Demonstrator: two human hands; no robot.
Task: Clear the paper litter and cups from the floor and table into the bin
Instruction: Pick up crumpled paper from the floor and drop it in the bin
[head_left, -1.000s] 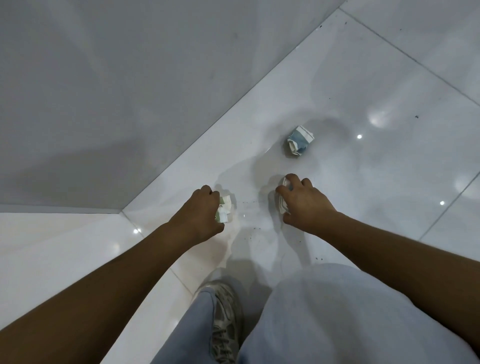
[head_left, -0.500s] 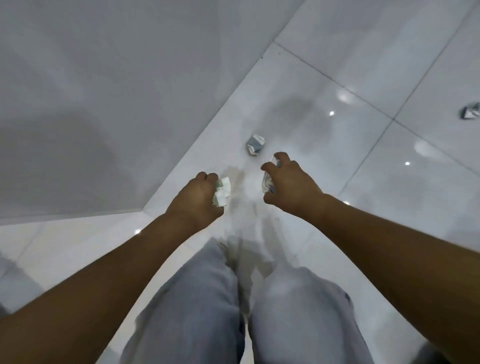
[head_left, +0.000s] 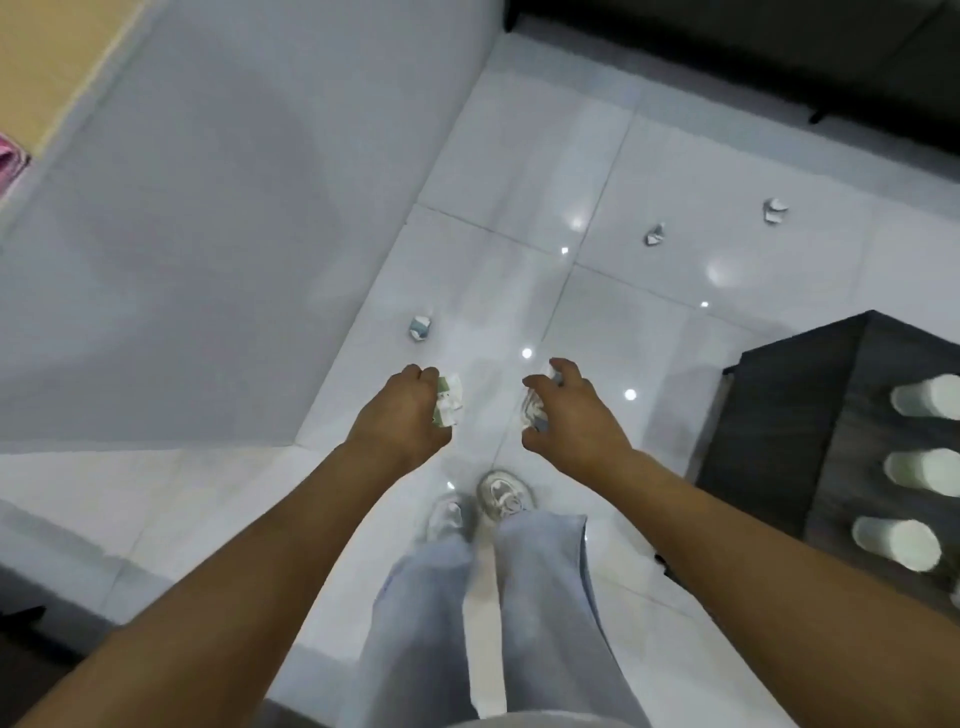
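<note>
Head view, each grip holds one paper wad — left hand (head_left: 402, 410), right hand (head_left: 571, 410), three floor wads, three cups

Floor (head_left: 649, 171): 1 paper wad (head_left: 421, 328) by wall at left, 2 more wads (head_left: 655, 235) (head_left: 775, 210) further right, well apart from it. Table (head_left: 769, 415) at right edge w/ 3 cups (head_left: 924, 397) lying in a row.

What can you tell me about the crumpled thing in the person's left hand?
It is a paper wad, a small crumpled lump, mostly white with pale green patches, and it looks like thin paper. The left hand grips it with curled fingers, held above the glossy white floor tiles. Only the side poking out past the fingers shows; the rest is hidden in the palm. Nothing else touches it.
</note>
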